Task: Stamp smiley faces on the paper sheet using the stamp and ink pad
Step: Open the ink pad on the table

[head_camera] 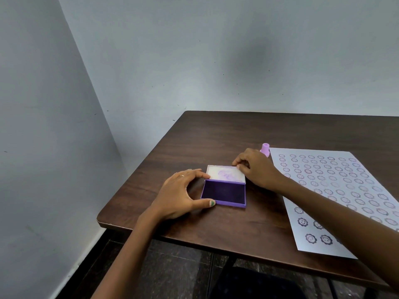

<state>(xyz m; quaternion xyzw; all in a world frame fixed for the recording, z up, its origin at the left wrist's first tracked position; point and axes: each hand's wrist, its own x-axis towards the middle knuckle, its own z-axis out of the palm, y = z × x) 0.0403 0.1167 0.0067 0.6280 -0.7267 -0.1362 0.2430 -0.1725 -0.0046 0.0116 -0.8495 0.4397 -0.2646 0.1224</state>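
A purple ink pad (223,193) lies open on the dark wooden table (216,134), its white lid (224,174) folded back flat. My left hand (181,192) braces the pad's left side, thumb on the near corner and fingers at the lid's left edge. At the lid's far right corner, my right hand (254,168) pinches the edge. The pink stamp (265,149) stands upright just behind my right hand, beside the paper sheet (336,190). Rows of smiley-face stamps cover the sheet, which lies to the right.
The table stands in a corner, with grey walls behind and to the left. Its near left corner (101,221) is rounded. A dark chair seat (254,283) shows below the front edge over a dark tiled floor.
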